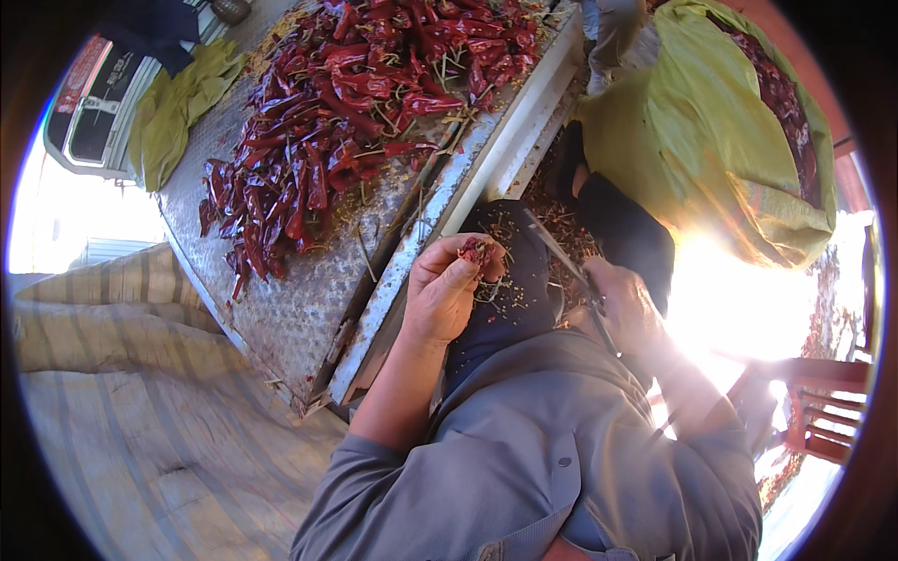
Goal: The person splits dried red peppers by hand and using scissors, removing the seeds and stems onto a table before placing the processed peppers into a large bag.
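Note:
My left hand (443, 289) pinches a crumpled dried red chili pepper (477, 251) between thumb and fingers, above my left thigh. My right hand (621, 298) grips a long metal bladed tool (555, 244), its blade pointing up and left over my lap. Whether it is a knife or a pair of scissors, I cannot tell. Seeds and stem scraps dot my dark trousers (515, 280). Beyond my left hand, a big heap of glossy dried red chili peppers (351, 105) lies on a worn metal truck bed (280, 329).
A large yellow-green woven sack (652, 154) holding dark red peppers stands at the right. Another person's leg (609, 35) shows beside it. A striped tarp (161, 435) spreads at lower left, and a yellow-green cloth (172, 105) hangs at the bed's far side. A red chair (824, 400) stands at right.

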The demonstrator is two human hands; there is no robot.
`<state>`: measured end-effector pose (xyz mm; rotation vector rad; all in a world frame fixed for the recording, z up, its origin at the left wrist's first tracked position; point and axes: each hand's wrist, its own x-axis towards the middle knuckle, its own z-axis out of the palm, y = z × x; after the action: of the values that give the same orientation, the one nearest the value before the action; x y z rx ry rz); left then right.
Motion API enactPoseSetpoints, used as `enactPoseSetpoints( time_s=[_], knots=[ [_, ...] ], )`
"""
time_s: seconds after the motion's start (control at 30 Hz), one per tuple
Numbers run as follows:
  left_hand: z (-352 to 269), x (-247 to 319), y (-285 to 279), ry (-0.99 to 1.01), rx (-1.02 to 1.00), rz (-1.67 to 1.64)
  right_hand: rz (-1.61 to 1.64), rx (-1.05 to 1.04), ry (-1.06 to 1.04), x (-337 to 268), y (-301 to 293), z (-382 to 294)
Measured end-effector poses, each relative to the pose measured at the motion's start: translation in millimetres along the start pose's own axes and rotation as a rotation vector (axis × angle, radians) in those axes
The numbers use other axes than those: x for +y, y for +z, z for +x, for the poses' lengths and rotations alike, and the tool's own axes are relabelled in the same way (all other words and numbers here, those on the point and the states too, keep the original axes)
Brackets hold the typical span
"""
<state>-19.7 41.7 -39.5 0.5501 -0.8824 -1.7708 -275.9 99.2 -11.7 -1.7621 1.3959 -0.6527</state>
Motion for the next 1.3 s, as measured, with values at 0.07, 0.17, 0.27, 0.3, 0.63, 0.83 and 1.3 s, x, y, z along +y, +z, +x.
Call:
enactPoseSetpoints(
  time_s=[0.07, 0.17, 0.27, 0.3, 0.63, 0.83, 1.3],
  knots=[
    [-1, -2, 0, 0.001, -0.015, 0.008, -0.198, 0.052, -0.055, -8, -9, -1],
    [-1, 0, 5, -0.036, -0.023, 0.059, -0.384, 0.069, -0.087, -13, -15, 0],
    [-1, 1, 10, -0.042, -0.069, -0.016, -0.506, 0.068, -0.145, -16, -16, 2],
    [-1, 0, 11, -0.051, -0.092, -0.023, -0.534, 0.068, -0.166, -15, -16, 2],
    [-10, -2, 16, -0.166, -0.117, -0.230, -0.676, -0.017, -0.326, -18, -26, 15],
    [-8, -3, 11, -0.211, -0.156, -0.280, -0.705, -0.093, -0.439, -17, -26, 22],
    [-2, 0, 1, -0.197, -0.085, -0.250, -0.564, -0.070, -0.279, -10, 14, 22]
  ],
)
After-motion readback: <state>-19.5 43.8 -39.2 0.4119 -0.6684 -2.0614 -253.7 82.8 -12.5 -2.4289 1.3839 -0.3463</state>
